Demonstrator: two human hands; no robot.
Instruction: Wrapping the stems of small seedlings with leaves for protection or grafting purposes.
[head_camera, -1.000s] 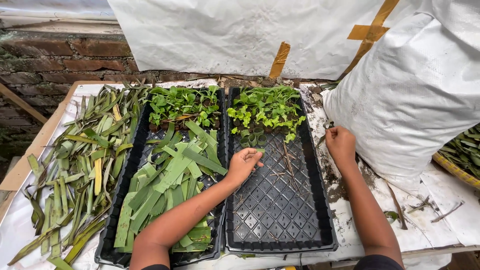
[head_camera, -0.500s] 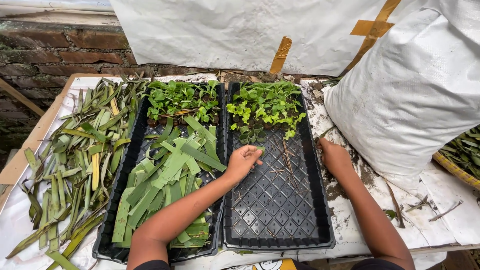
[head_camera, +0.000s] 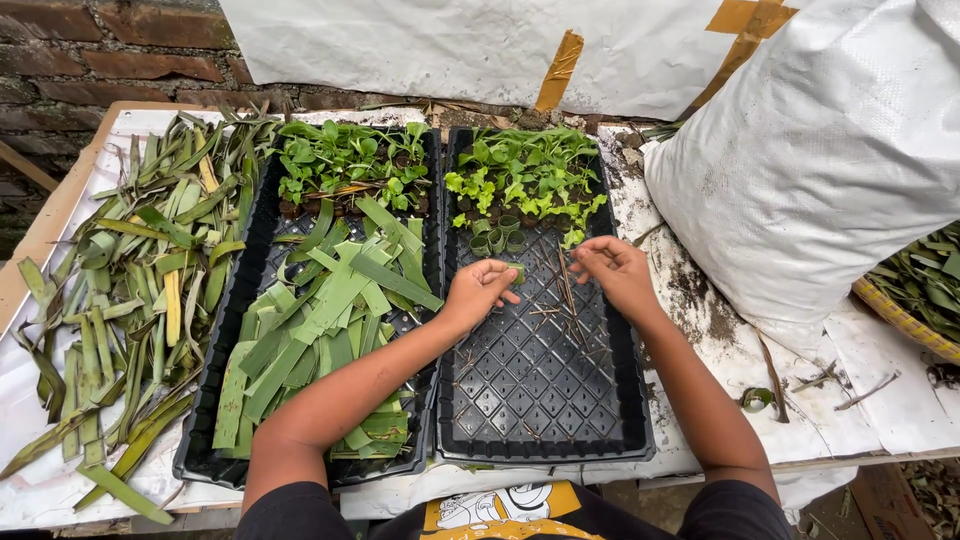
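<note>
Over the right-hand tray: both hands now meet above the black seedling tray (head_camera: 545, 400), close to the edge of the planted rows.
Change, right hand: the right hand (head_camera: 615, 268) has come in from the tray's outer rim, where it was a second ago, to a spot just right of the thin sticks (head_camera: 568, 300) lying on the grid; its fingers are curled and pinched, though what they pinch is too small to tell.
Change, left hand: the left hand (head_camera: 480, 288) has barely shifted; it is half closed, fingertips touching a small rolled green leaf cup (head_camera: 515, 272) set on the tray.
Meaning: judging from this, the work has gathered on that one cup, next to the row of empty leaf cups (head_camera: 495, 240) just beyond the fingers.
Beyond the hands: seedlings (head_camera: 525, 175) fill the far end of the tray.
Left of the left forearm: a second black tray (head_camera: 205, 440) heaped with cut leaf strips (head_camera: 320, 320), and loose long leaves (head_camera: 110, 300) on the table further out.
Right of the right arm: a big white sack (head_camera: 830, 170), close beside the tray.
In the way: the scattered sticks cross the open cells under both hands.
</note>
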